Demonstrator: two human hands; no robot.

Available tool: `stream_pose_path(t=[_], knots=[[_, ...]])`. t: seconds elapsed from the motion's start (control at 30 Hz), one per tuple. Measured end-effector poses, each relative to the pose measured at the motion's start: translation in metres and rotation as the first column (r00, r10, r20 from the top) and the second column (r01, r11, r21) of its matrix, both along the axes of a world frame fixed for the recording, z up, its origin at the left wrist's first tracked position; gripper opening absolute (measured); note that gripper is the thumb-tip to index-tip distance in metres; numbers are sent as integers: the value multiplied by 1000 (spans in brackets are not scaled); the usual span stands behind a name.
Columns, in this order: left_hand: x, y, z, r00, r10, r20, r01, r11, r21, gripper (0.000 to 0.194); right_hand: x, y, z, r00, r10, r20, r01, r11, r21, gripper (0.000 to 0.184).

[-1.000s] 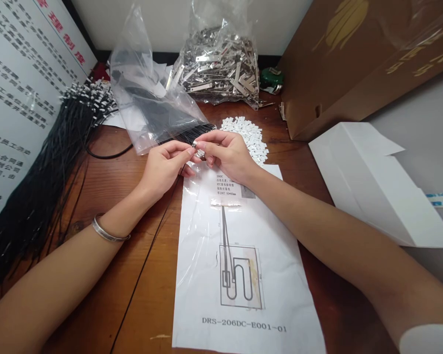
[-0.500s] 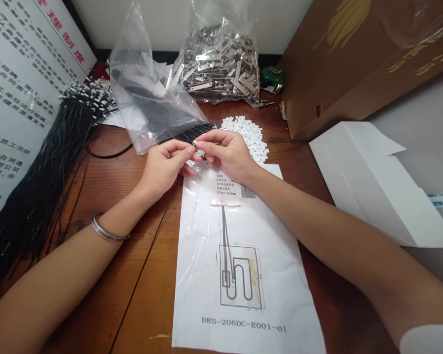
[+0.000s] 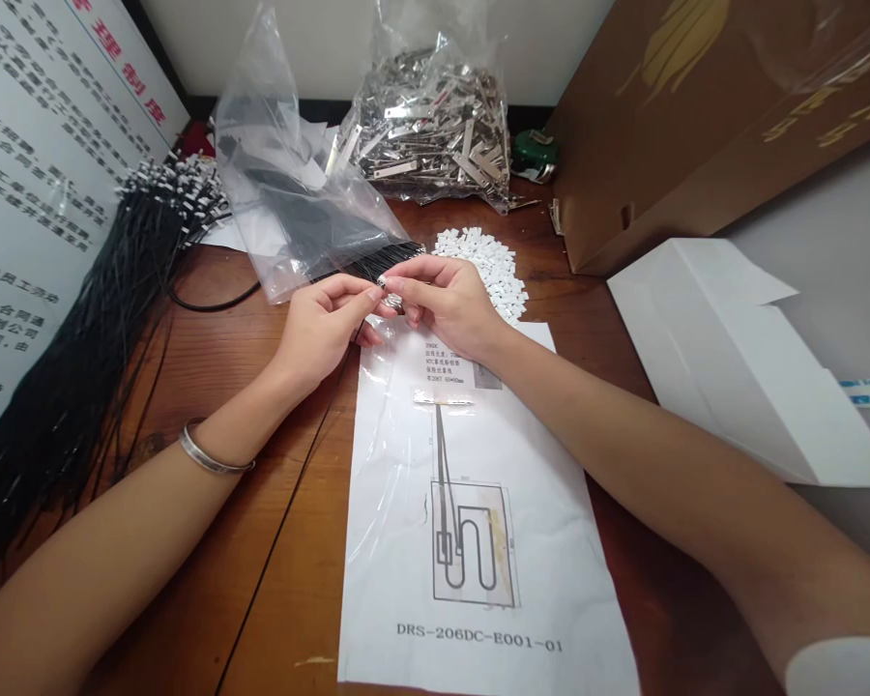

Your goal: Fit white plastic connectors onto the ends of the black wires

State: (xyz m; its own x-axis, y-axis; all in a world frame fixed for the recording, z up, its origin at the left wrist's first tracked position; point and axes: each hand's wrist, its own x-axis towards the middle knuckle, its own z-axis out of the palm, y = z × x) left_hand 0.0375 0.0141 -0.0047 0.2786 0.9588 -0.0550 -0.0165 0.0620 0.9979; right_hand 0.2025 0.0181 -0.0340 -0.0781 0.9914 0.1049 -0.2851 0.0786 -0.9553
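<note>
I get soft indoor light, glints on the clear plastic bag of silvery metal strips, the reddish-brown wooden worktop darker rightward, edges stretched.

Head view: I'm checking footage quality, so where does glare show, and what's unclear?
Head view: bright glints on the clear plastic bag of flat silver metal strips, pale streaks along the left of the printed white paper sheet; head view: the tiny white piece at the fingers is too small to make out.
</note>
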Motion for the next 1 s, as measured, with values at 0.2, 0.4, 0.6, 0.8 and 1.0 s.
stream_pose_path(t=[0.2, 0.4, 0.6, 0.8, 1.0], knots=[[0, 1, -1, 1000, -9, 8, 9, 1000, 9, 19, 0, 0, 1, 1000, 3, 13, -3, 1000, -6, 30], [0, 0, 1, 1000, -13, -6, 13, 1000, 1, 15, 1, 1, -1, 1000, 5, 21, -5, 1000, -9, 31], [1, -1, 2, 1000, 11, -2, -11, 1000, -1, 12, 1, 1, -1, 1000, 2, 20, -2, 1000, 3, 29], [0, -1, 1, 1000, 3, 2, -3, 1000, -1, 12, 0, 0, 1, 999, -4, 51, 3, 1000, 29, 29], [2, -3, 5, 1000, 8, -10, -9, 1000, -20, 8, -1, -3, 2, 996, -20, 84, 16, 998, 53, 26]])
